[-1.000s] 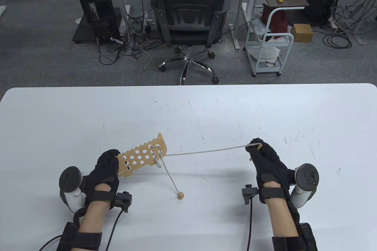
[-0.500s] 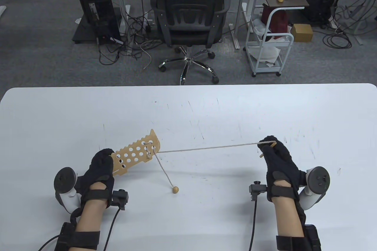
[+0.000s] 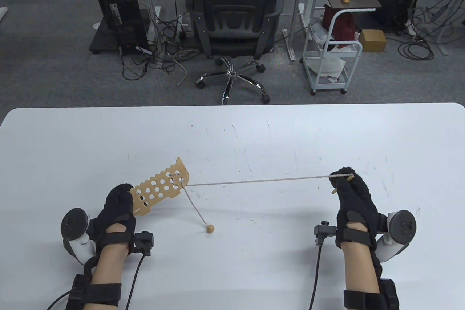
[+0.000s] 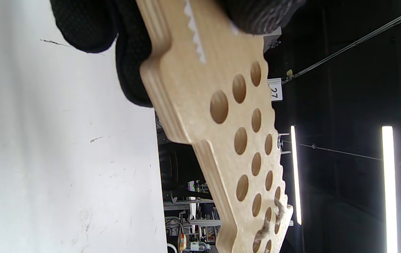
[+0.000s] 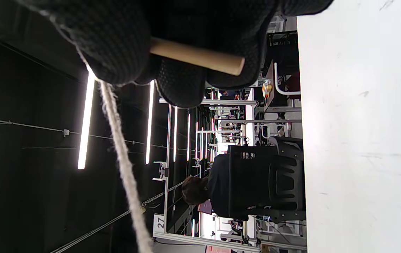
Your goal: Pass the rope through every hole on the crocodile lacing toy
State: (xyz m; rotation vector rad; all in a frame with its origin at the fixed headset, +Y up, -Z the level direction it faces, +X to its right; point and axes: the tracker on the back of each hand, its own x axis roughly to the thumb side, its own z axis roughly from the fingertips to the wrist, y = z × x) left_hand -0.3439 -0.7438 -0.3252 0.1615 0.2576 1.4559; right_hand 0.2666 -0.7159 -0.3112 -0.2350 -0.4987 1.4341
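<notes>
Crocodile lacing toy (image 3: 160,188), a flat pale wooden board with rows of round holes and a toothed edge, is held above the white desk (image 3: 232,135) on its left part, tilted, with the far end raised. The left hand (image 3: 114,212) in a black glove grips its near end; in the left wrist view the fingers (image 4: 130,52) curl around the board from both sides. The right hand (image 3: 350,193), well apart on the right, pinches the thin wooden needle (image 3: 341,184), and the beige rope (image 3: 259,181) runs tight from there to the far end of the toy. A short tail of rope hangs from these holes down to the small wooden bead (image 3: 210,229), which lies on the desk.

Only few holes at the far end carry rope; most are still free, so the task seems in an early stage. The step in hand looks like pulling the slack through. Next, the right hand probably must bring the needle back and aim it exactly into the neighbouring free hole.
</notes>
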